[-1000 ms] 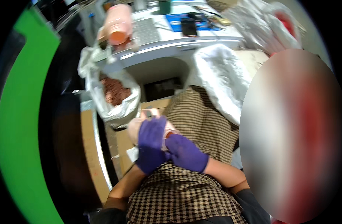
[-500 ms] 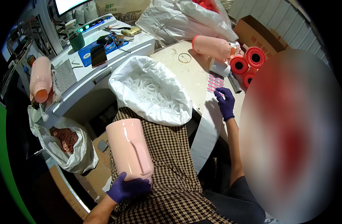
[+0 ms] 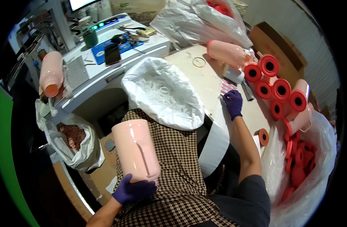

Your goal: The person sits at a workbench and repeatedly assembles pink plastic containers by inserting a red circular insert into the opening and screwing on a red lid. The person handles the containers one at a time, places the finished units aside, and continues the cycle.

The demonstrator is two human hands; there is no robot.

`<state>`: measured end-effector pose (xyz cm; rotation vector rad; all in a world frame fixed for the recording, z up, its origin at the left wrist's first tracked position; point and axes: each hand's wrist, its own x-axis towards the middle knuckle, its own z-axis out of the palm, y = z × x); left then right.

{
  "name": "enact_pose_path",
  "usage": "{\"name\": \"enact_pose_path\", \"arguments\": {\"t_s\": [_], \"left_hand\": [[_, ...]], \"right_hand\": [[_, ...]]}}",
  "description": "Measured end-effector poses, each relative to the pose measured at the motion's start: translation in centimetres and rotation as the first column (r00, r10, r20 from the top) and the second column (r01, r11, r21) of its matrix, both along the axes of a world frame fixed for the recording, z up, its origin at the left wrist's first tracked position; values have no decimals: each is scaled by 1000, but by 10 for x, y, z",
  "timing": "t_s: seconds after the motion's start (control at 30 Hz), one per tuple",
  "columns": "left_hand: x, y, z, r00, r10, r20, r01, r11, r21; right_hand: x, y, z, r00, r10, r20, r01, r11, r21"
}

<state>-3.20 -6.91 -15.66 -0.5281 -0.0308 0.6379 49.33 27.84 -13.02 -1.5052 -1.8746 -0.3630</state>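
Observation:
A glossy pink thermos jug (image 3: 134,147) with a moulded handle rests over my lap, its wide end pointing away from me. My left hand (image 3: 132,191), in a purple glove, is closed round its near, narrower end. On the table, my right hand (image 3: 233,104), also gloved in purple, has its fingers drawn together at the near edge of a pink-and-white striped sticker sheet (image 3: 228,86). Whatever lies between those fingertips is too small to make out. A white bag (image 3: 194,113) of translucent rings stands beyond the jug, against my checked apron (image 3: 177,162).
Right of my arm are several pink jugs with red ends (image 3: 281,89), a brown tape roll (image 3: 262,137) and a clear bag (image 3: 321,151) of red parts. A white cylinder (image 3: 234,73) lies beyond the stickers. At left stand another jug (image 3: 52,72) and a phone (image 3: 112,54).
The view has shifted, so most things appear farther right, and the red parts at right now show. My right fingers have closed more at the sticker sheet. The left hand keeps its hold.

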Motion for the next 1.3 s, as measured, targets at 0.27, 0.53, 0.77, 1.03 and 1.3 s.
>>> {"name": "enact_pose_path", "arguments": {"t_s": [0.27, 0.53, 0.77, 1.03, 1.3], "left_hand": [[9, 22, 1, 851, -82, -519, 269, 916, 296], [-7, 27, -3, 951, -302, 67, 296, 825, -481], [-8, 18, 50, 288, 791, 540, 949, -162, -270], [-78, -45, 119, -804, 590, 75, 552, 693, 464], [-116, -165, 63, -577, 454, -679, -697, 160, 699]], "right_hand": [[-224, -109, 83, 555, 587, -589, -802, 566, -192], [-298, -103, 85, 483, 227, -845, -872, 206, -443], [-324, -103, 78, 717, 388, -578, -693, 483, -535], [-362, -51, 87, 586, 660, -470, -749, 662, -4], [-623, -14, 143, 600, 776, 194, -778, 622, -85]]}}
